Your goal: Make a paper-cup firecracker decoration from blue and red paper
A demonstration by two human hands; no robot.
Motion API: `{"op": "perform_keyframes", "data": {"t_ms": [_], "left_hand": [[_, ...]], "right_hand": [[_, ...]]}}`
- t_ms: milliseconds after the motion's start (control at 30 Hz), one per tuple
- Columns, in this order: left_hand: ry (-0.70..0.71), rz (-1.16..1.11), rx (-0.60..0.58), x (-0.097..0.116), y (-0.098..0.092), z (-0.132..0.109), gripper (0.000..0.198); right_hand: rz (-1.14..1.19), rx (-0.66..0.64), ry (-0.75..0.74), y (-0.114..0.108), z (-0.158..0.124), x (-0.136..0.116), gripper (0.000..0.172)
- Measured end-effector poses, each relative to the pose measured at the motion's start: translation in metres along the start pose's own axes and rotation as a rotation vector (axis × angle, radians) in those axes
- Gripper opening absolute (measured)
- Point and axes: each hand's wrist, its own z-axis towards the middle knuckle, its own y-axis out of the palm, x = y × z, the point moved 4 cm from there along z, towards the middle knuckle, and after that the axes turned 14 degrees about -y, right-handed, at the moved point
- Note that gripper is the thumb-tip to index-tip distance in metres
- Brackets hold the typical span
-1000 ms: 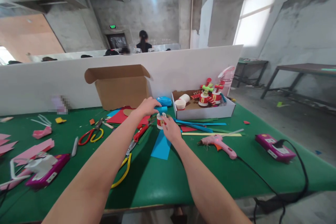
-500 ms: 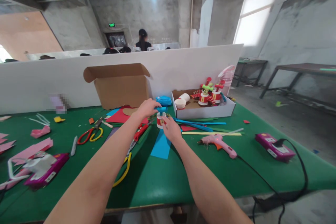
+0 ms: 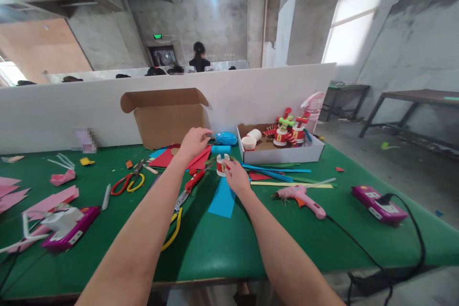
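My right hand (image 3: 237, 178) has its fingers closed on the right side of a small white paper cup (image 3: 222, 166) with a red band. The cup stands upright on the table and its upper rim looks notched. Coiled paper springs (image 3: 211, 160) stick out at its sides. Just behind the cup is a blue paper roll (image 3: 221, 149); I cannot tell whether they touch. My left hand (image 3: 195, 144) hovers to the left of the roll, fingers stretched out and holding nothing. A blue paper sheet (image 3: 222, 198) lies in front of the cup.
Left of the cup lie large scissors (image 3: 186, 193) and smaller scissors (image 3: 131, 180). To the right are a pink glue gun (image 3: 303, 198) with a cord and a purple power strip (image 3: 379, 205). Behind stands a white box (image 3: 283, 154) holding finished paper-cup figures.
My left hand has come off the blue roll and moved up and left. The roll, earlier over the cup's top, now shows behind it. My right hand stays at the cup.
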Motion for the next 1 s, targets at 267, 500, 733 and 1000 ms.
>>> {"op": "perform_keyframes", "data": {"t_ms": [267,500,733,1000], "left_hand": [[-0.576,-0.27,0.1,-0.029,0.046,-0.037,0.027],[-0.656,-0.322,0.046,-0.013,0.094,-0.065,0.018],[-0.64,-0.247,0.2,-0.006,0.077,-0.078,0.031],[-0.646,-0.384,0.202,0.001,0.076,-0.081,0.017]], "right_hand": [[0.208,0.382,-0.064,-0.007,0.006,0.019,0.029],[0.214,0.409,-0.024,-0.005,0.008,0.028,0.026],[0.224,0.315,0.019,0.003,0.009,0.033,0.027],[0.003,0.519,-0.208,-0.043,0.012,0.008,0.029]]}}
